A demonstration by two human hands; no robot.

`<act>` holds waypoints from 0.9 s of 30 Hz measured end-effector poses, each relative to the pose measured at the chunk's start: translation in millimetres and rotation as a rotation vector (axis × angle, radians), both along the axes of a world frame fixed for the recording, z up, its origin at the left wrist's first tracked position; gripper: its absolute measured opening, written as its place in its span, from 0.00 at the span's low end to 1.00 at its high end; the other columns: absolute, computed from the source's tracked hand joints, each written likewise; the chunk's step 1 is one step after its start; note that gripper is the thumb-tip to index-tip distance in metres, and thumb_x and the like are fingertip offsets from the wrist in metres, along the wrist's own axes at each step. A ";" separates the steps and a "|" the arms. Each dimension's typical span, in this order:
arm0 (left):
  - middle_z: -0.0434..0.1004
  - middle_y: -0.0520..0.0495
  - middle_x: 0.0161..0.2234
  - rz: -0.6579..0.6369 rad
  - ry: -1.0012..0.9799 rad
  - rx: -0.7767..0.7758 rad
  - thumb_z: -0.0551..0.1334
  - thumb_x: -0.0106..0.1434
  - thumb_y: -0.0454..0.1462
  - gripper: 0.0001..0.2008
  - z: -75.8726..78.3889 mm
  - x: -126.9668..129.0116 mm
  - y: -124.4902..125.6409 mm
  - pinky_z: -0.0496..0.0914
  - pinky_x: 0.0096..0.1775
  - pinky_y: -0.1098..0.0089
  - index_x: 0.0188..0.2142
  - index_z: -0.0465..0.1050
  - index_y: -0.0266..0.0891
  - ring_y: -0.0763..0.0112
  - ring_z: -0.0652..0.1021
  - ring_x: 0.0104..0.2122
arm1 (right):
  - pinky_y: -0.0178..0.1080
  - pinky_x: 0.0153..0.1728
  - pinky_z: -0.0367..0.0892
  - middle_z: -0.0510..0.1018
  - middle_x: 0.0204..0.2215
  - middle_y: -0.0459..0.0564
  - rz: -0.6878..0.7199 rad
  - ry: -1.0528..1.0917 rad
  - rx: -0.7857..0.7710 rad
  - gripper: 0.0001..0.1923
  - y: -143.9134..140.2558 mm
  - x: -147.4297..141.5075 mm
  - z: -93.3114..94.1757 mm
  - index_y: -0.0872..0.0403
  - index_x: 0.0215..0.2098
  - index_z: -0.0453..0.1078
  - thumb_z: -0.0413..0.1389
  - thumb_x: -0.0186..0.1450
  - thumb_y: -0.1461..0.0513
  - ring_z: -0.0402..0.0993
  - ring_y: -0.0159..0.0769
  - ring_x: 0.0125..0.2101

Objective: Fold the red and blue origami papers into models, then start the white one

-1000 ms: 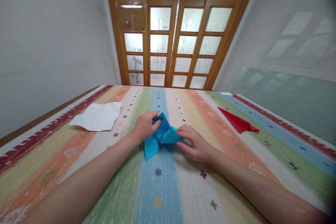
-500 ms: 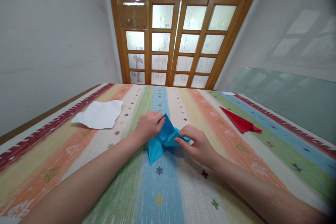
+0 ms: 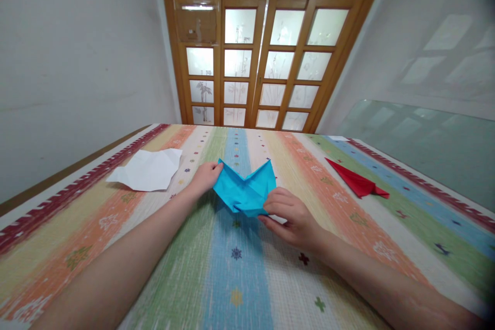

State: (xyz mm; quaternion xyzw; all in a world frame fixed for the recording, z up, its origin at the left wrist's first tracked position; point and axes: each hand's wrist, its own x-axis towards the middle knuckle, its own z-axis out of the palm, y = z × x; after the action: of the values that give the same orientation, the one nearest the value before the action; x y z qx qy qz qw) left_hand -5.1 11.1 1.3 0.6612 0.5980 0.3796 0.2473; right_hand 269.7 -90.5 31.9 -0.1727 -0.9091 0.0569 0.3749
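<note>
A creased sheet of blue paper [image 3: 247, 192] is spread between my two hands over the striped tablecloth. Its upper edge dips in a V, with a corner standing up on either side. My left hand [image 3: 207, 176] pinches the upper left corner between thumb and fingers. On the lower right edge, my right hand [image 3: 291, 215] grips the paper, its thumb below and fingers above. Fold lines cross the sheet, and a small folded part shows at its bottom edge.
A creased white sheet of paper [image 3: 149, 170] lies to the left on the tablecloth [image 3: 170, 294]. On the right is a folded red paper piece [image 3: 356, 180] with a long point. Wooden glass-paned doors [image 3: 255, 62] stand beyond the table, and a glass panel [image 3: 421, 149] leans at the right wall.
The blue paper has gone from a compact folded form to a wider, opened sheet. My left hand has moved left with its corner; my right hand has stayed near the same place.
</note>
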 end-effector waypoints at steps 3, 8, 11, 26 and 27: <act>0.72 0.46 0.21 -0.015 -0.045 -0.066 0.57 0.63 0.51 0.21 -2.0 -7.7 3.8 0.60 0.27 0.69 0.21 0.71 0.40 0.62 0.72 0.24 | 0.45 0.39 0.67 0.79 0.28 0.50 0.035 -0.004 0.031 0.03 -0.5 0.4 0.1 0.51 0.37 0.72 0.57 0.67 0.64 0.72 0.39 0.31; 0.74 0.46 0.22 -0.050 -0.141 -0.144 0.56 0.63 0.54 0.23 -3.5 -19.8 4.7 0.62 0.26 0.70 0.24 0.72 0.38 0.66 0.71 0.23 | 0.45 0.39 0.69 0.80 0.30 0.51 0.042 -0.040 0.080 0.04 0.9 3.0 -1.3 0.50 0.38 0.74 0.57 0.67 0.64 0.74 0.40 0.33; 0.73 0.46 0.22 -0.071 -0.187 -0.191 0.56 0.62 0.56 0.25 -4.1 -24.3 2.7 0.63 0.24 0.70 0.25 0.72 0.38 0.68 0.71 0.21 | 0.46 0.39 0.70 0.80 0.32 0.52 0.044 -0.061 0.118 0.06 3.1 5.3 -4.0 0.49 0.41 0.76 0.57 0.67 0.63 0.75 0.41 0.35; 0.75 0.42 0.51 -0.149 0.081 0.456 0.61 0.63 0.36 0.09 35.3 6.0 -28.6 0.59 0.60 0.56 0.42 0.76 0.41 0.55 0.71 0.55 | 0.51 0.51 0.66 0.80 0.37 0.50 -0.167 0.145 -0.073 0.06 33.5 22.0 -17.4 0.48 0.42 0.75 0.57 0.68 0.64 0.73 0.44 0.44; 0.76 0.43 0.49 -0.235 0.115 0.507 0.59 0.64 0.35 0.08 41.4 10.7 -35.5 0.61 0.60 0.56 0.40 0.78 0.41 0.56 0.73 0.53 | 0.50 0.50 0.66 0.80 0.37 0.51 -0.202 0.198 -0.122 0.05 35.7 23.5 -18.3 0.49 0.41 0.75 0.57 0.68 0.63 0.74 0.44 0.44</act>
State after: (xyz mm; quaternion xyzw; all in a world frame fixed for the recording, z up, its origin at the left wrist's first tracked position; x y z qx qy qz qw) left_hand 5.6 -24.4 42.7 0.7873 0.4162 0.4475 0.0820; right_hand 293.2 -54.8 13.6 -0.2795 -0.8404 0.0908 0.4554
